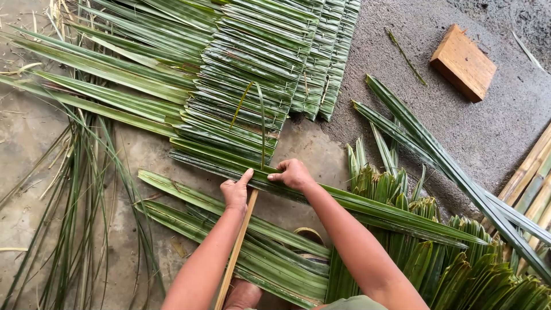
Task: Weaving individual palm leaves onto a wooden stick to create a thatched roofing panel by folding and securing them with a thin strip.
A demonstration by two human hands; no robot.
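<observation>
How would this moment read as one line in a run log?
left hand: pinching folded palm leaf on bamboo stick | right hand: pressing same leaf | behind: stitched leaf panel | right: wooden block

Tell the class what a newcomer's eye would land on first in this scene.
First, the left hand and right hand at centre, pressing a long green palm leaf against a thin bamboo stick. Above them spreads a panel of folded leaves. A wooden block lies at upper right on the ground.
</observation>
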